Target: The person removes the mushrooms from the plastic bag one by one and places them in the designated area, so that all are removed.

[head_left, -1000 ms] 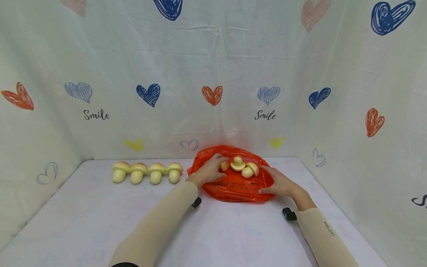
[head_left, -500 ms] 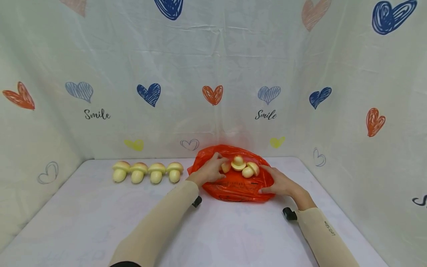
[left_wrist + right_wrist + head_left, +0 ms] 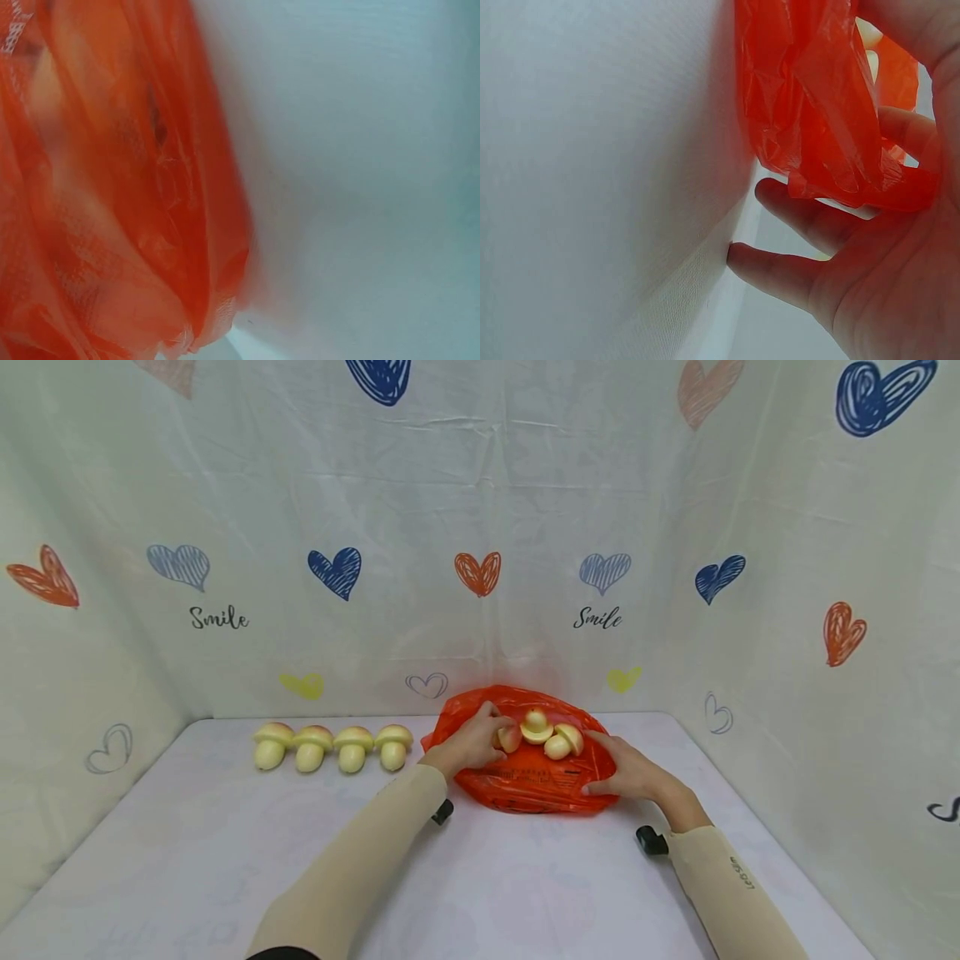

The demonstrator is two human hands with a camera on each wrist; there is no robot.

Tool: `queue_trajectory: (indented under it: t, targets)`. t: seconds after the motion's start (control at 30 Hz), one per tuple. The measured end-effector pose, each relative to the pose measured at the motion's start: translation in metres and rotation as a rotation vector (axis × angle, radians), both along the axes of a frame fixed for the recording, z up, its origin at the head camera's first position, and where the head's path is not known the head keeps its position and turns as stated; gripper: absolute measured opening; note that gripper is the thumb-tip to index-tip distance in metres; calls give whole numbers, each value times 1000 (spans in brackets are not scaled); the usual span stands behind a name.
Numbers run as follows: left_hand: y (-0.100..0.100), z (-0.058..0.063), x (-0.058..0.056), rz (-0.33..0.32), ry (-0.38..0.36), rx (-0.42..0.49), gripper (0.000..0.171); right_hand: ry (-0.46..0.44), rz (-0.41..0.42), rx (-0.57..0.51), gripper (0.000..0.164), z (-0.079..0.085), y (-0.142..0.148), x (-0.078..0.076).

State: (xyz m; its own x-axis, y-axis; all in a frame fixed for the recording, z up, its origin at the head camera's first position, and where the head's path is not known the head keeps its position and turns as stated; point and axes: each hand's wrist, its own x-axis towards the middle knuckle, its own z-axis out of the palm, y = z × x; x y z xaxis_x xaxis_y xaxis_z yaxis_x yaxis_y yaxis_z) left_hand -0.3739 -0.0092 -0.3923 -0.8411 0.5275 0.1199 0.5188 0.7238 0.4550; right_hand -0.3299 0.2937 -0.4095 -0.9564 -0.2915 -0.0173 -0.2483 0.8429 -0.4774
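A red plastic bag (image 3: 525, 781) lies on the table, its mouth spread toward me. Inside it, a toy mushroom (image 3: 536, 727) and a second toy mushroom (image 3: 564, 743) sit side by side. My left hand (image 3: 474, 743) reaches into the bag's left side and holds another toy mushroom (image 3: 510, 739), partly hidden by the fingers. At the bag's right edge, my right hand (image 3: 633, 772) grips the plastic between thumb and forefinger; its other fingers (image 3: 780, 274) stretch out below the red film (image 3: 810, 97). The left wrist view shows mostly the bag's outside (image 3: 127, 187).
Several toy mushrooms (image 3: 351, 750) stand in a row on the white table (image 3: 517, 893), left of the bag. Behind it hangs a white curtain (image 3: 420, 643) printed with hearts, and more of it encloses both sides.
The toy mushroom at my left fingers has shifted slightly right and turned, and those fingers have come in around it. My right hand and the bag stay nearly still.
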Motion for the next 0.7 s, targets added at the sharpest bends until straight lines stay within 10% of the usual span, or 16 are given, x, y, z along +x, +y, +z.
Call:
queue_trajectory:
  t: [0.43, 0.7]
  targets:
    - [-1, 0, 3, -7, -52, 7, 62, -10, -11, -6, 98, 1, 0, 0]
    - [0, -1, 2, -83, 57, -55, 56, -14, -11, -5, 100, 0, 0, -1]
